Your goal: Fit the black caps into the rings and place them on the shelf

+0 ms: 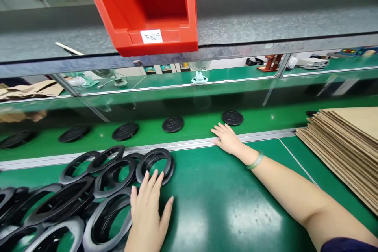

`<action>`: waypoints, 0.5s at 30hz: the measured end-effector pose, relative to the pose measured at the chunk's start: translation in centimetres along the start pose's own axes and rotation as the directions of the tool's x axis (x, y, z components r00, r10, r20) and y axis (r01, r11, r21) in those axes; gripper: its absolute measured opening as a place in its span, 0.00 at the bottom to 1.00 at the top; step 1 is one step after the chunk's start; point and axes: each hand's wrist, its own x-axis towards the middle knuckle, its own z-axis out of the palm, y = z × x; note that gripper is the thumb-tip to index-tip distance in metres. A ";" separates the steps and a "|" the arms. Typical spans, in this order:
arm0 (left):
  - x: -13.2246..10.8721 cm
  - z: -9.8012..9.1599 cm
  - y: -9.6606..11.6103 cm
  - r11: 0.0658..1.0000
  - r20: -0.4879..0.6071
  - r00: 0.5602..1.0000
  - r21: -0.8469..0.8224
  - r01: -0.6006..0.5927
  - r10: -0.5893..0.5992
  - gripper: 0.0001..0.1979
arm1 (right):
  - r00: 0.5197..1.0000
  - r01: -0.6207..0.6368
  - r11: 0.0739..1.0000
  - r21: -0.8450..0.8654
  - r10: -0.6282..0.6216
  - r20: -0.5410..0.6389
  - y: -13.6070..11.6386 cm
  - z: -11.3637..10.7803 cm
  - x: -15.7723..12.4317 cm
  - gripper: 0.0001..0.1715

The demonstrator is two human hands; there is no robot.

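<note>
My left hand (150,212) is spread over the green table, fingers apart and holding nothing. Its fingertips come close to a black ring (156,162) at the right end of a heap of such rings; whether they touch it I cannot tell. My right hand (226,138), with a pale green bangle (255,160) on the wrist, reaches to the metal rail at the belt's near edge. Its fingers are stretched out with nothing in them. Just beyond it lies a round black disc (232,117) on the green belt; other discs (173,124) are spaced out to the left.
Many black rings (115,177) are heaped on the left of the table. A stack of brown cardboard sheets (342,145) stands at the right. Overhead, a red bin (156,43) with a white label hangs at the metal shelf (265,19). A small fan (199,75) stands behind the belt.
</note>
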 end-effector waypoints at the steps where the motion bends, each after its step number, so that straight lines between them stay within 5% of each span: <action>1: 0.0 0.2 -0.2 0.999 0.012 1.000 0.049 -0.019 0.019 0.30 | 0.999 0.030 0.999 0.033 -0.031 0.030 -0.5 0.3 -0.1 0.31; 8: -0.5 0.9 -1.0 0.971 0.004 0.996 0.220 -0.092 0.093 0.20 | 0.991 0.120 0.987 0.109 -0.125 0.040 -0.1 0.8 0.2 0.29; 15: 0.1 -0.2 -1.0 0.968 -0.017 0.981 0.169 -0.186 0.191 0.08 | 0.986 0.152 0.978 0.141 -0.160 0.048 0.5 1.4 0.4 0.29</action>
